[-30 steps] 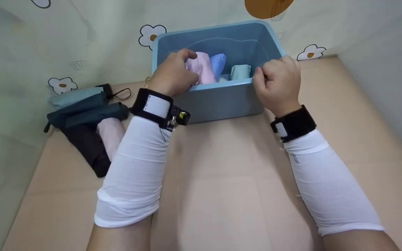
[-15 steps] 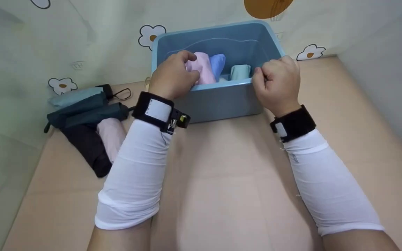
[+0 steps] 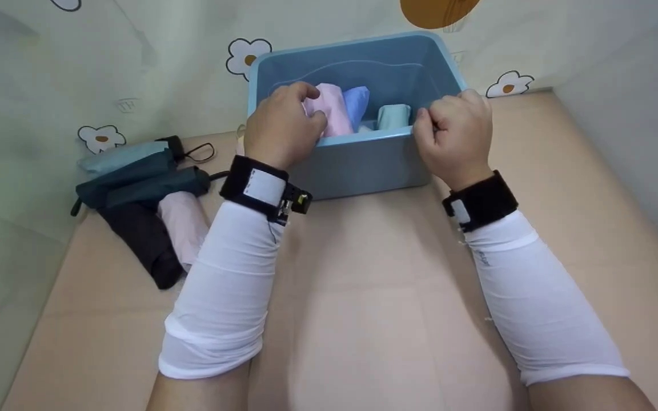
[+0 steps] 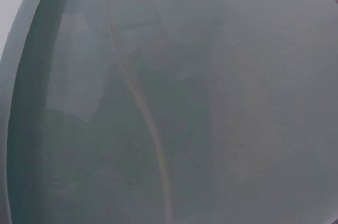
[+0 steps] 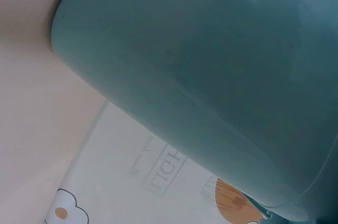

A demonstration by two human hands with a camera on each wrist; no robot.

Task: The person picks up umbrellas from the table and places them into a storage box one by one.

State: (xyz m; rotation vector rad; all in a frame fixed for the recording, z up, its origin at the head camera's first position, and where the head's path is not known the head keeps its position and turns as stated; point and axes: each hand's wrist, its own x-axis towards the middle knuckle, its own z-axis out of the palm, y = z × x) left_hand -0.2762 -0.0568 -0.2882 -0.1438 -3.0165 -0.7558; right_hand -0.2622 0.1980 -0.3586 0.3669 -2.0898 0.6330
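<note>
A blue plastic storage bin stands against the patterned backdrop. Inside lie a pink fabric-covered bundle, a blue one and a pale green one. My left hand is over the bin's front left corner, thumb and index finger bent beside the pink bundle. Its other fingers are hidden, so I cannot tell what it grips. At the front right corner my right hand grips the rim with curled fingers. In the left wrist view a blurred blue-grey bin wall fills most of the picture; the right wrist view also shows the bin's outer wall.
Several folded umbrellas lie piled left of the bin: a pale teal one, dark teal ones, a black one and a pink one. They rest on a beige surface. The flower-print backdrop rises behind.
My left wrist has lowered slightly and come back toward me, while the left fingers stay near the pink bundle. The right hand, bin and umbrellas have barely shifted.
</note>
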